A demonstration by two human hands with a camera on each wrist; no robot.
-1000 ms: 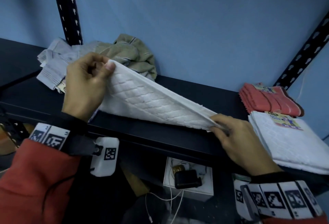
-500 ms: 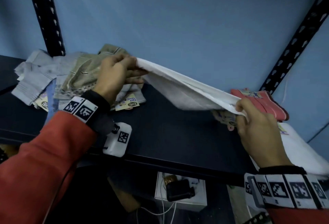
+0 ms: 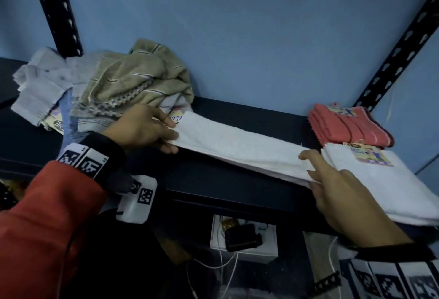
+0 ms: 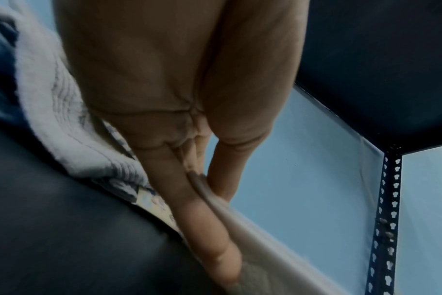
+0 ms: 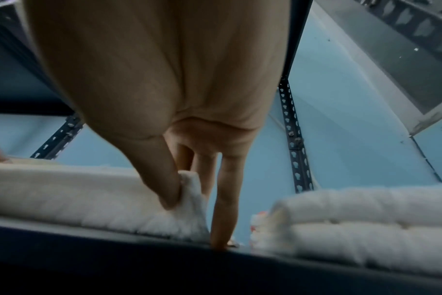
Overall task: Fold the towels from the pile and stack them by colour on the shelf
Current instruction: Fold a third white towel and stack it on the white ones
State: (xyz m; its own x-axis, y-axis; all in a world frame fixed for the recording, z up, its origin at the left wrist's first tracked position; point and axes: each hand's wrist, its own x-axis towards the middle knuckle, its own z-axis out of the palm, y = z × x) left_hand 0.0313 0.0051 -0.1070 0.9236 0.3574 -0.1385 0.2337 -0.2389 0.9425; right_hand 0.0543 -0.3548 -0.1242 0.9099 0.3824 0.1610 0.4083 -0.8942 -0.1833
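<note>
A white towel [image 3: 240, 150], folded into a long strip, lies across the dark shelf [image 3: 213, 184]. My left hand [image 3: 152, 130] pinches its left end between thumb and fingers; the wrist view shows that end of the white towel [image 4: 253, 235] caught between them. My right hand [image 3: 332, 180] pinches the right end, with the thumb pressed into the white towel [image 5: 88, 195] in the wrist view. A folded white towel [image 3: 389, 184] with a paper label lies at the right, and a folded red towel [image 3: 349, 125] behind it. The unfolded pile [image 3: 114, 89] of beige and grey towels sits at the back left.
Black perforated uprights stand at the back left [image 3: 57, 8] and back right [image 3: 399, 46] against a blue wall. Below the shelf sits a white box [image 3: 244, 239] with a black item and white cables. A paper label [image 3: 177, 117] shows beside my left hand.
The white towel was held up in the air between both hands; it has come down flat onto the shelf as a folded strip, both hands lowering with it.
</note>
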